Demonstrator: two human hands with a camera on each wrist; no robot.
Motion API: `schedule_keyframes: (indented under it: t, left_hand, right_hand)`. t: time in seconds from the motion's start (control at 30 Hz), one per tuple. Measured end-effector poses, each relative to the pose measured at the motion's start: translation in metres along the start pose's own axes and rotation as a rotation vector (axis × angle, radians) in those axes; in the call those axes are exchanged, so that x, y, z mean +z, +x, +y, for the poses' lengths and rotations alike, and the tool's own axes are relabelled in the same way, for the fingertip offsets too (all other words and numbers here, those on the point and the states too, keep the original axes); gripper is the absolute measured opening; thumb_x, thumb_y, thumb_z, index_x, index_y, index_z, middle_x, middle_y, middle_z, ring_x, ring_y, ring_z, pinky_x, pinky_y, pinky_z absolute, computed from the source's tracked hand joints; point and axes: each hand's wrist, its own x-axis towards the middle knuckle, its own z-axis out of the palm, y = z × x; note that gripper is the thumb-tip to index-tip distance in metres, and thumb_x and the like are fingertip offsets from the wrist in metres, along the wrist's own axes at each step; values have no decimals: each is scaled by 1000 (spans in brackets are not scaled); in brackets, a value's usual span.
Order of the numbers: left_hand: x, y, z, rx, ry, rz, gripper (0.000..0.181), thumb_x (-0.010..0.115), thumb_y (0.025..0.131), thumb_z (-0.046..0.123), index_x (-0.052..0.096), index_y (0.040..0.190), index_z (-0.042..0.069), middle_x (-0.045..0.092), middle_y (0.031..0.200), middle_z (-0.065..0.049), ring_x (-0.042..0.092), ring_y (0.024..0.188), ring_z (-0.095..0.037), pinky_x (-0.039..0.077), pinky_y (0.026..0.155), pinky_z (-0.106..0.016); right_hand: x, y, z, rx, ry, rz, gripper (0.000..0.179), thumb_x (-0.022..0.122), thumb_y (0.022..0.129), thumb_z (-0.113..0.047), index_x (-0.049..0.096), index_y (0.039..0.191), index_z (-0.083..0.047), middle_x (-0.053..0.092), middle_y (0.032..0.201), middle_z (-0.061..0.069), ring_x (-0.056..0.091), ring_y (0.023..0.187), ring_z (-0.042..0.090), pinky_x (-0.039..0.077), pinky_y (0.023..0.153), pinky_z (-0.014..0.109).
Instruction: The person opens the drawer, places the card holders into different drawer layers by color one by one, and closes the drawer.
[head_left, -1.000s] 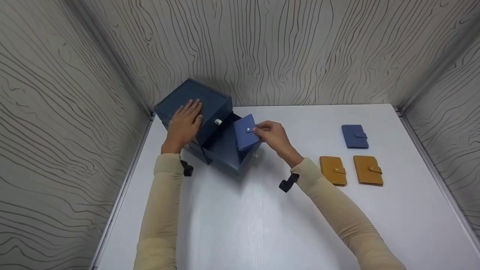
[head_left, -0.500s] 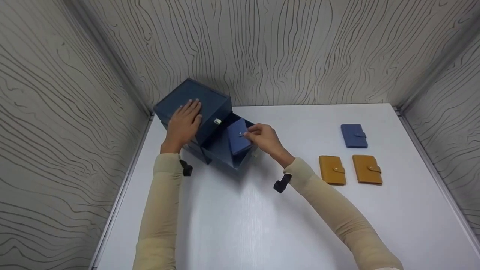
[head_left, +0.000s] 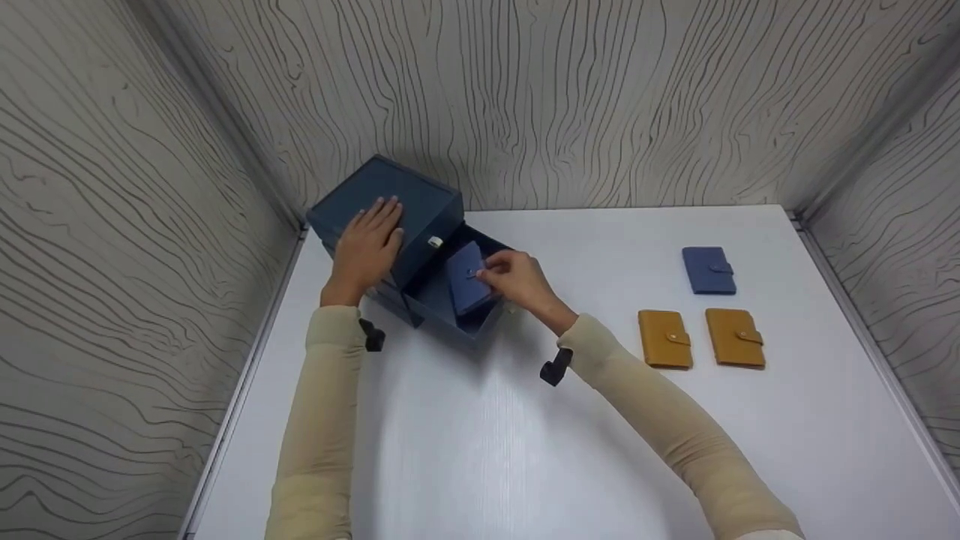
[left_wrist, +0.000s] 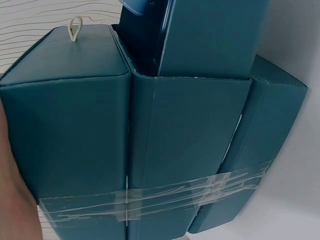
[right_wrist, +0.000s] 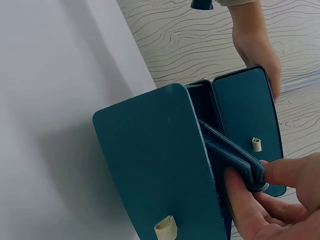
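My left hand rests flat, fingers spread, on top of the dark blue drawer box. Below that hand, the box's middle drawer is pulled out towards the front right. Between thumb and fingers, my right hand pinches a small blue wallet by its snap-strap side. The wallet is tilted and partly down inside the drawer, slightly folded apart in the right wrist view. Only an edge of the left hand appears in the left wrist view, beside the box.
Another blue wallet lies at the right of the white table, with two mustard-yellow wallets nearer the front. Clear tape runs round the stacked box sections. Patterned walls enclose the back and sides.
My right hand has moved left and lower, taking the blue wallet from over the drawer's edge down into the drawer. The left hand stays where it was on the box.
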Motion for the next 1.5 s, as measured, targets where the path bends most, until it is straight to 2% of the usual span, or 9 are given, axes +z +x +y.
schedule_keyframes:
  t: [0.53,0.8,1.0,1.5]
  left_hand:
    - [0,0,2,-5,-5,1,56,36,116,35,36,167,12,33,175,-4,25,166,-25,16,138,-47]
    - [-1,0,2,-14,4,-18,57,33,117,38,33,168,13,30,176,-3,22,166,-23,15,139,-46]
    - [0,0,2,-13,2,-20,57,33,117,38,33,168,13,30,176,-3,23,166,-24,15,139,-46]
    - [-1,-1,3,-10,2,-10,57,34,117,37,33,168,12,30,176,-3,23,166,-25,15,138,-47]
  right_hand:
    - [15,1,-1,-6,-99,-26,29,74,101,-17,73,125,1,80,113,15,74,85,16,59,69,24]
    - [18,2,1,-84,-232,-36,23,72,100,-9,75,121,1,80,115,17,78,105,28,65,88,40]
    - [17,0,2,-122,-306,2,18,72,100,-7,78,115,0,79,113,16,75,104,28,64,91,42]
    - [10,0,4,-113,-278,27,15,69,102,-10,81,110,-4,79,109,12,69,95,21,61,84,38]
